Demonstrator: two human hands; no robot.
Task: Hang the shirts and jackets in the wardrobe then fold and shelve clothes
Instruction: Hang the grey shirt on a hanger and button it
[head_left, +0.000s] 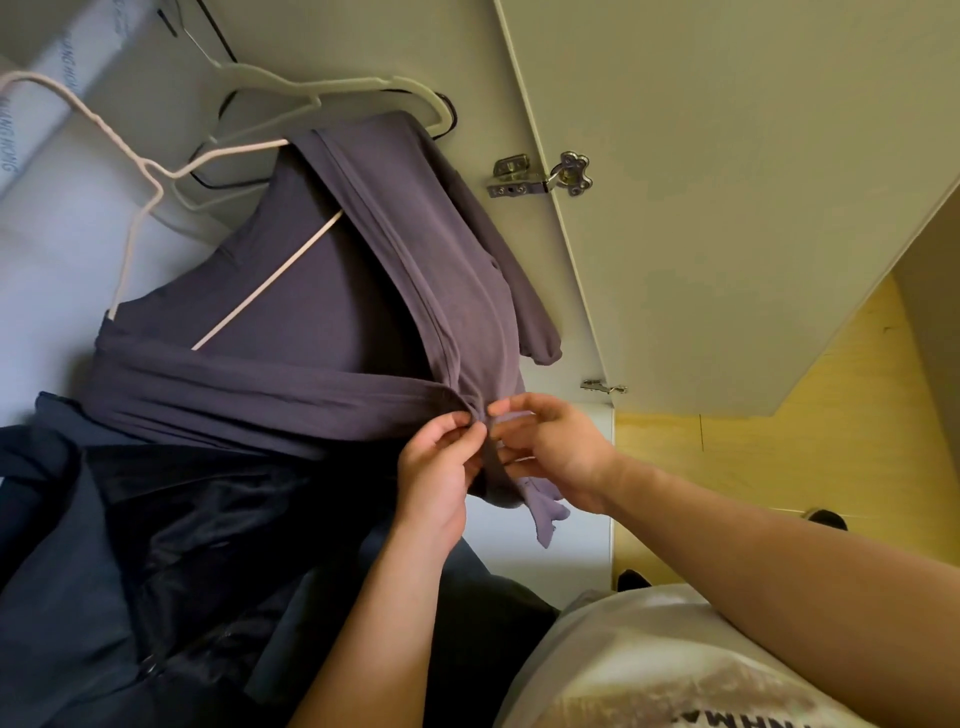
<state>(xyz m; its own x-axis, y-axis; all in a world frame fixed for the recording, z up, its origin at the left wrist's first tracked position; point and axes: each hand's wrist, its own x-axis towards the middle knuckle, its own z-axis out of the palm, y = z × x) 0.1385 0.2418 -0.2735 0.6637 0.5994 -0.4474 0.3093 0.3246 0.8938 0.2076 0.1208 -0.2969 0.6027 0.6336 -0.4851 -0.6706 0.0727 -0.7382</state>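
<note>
Insp. note, wardrobe front.

1. Purple-grey shirt (322, 312): hangs inside the wardrobe on a pale pink wire hanger (269, 280). Hanger bar shows through the open neck. Front edges cross over each other low on the garment. One sleeve hangs on the door side.

2. Left hand (436, 467): thumb and forefinger pinch the shirt's front edge where the two sides meet. Other fingers are curled in.

3. Right hand (558, 452): just beside the left, almost touching it. Fingertips (498, 410) nip the same fold from the opposite side. Lower fingers are partly spread under the cloth. Can't tell if a button sits between the hands; the fabric covers that spot.

4. Dark jacket (130, 545): next to the shirt, on the near side. It overlaps the shirt's lower edge, and a zip is partly visible.

5. White hanger (363, 81): bare, behind the shirt's shoulder.

6. Wardrobe door (727, 182): cream, standing open. Metal hinge (540, 176) is fixed at its inner edge, near the sleeve.

7. Yellow wood floor (753, 457) beyond the door.

8. Person wears a white printed T-shirt (649, 665). Both forearms are bare.
</note>
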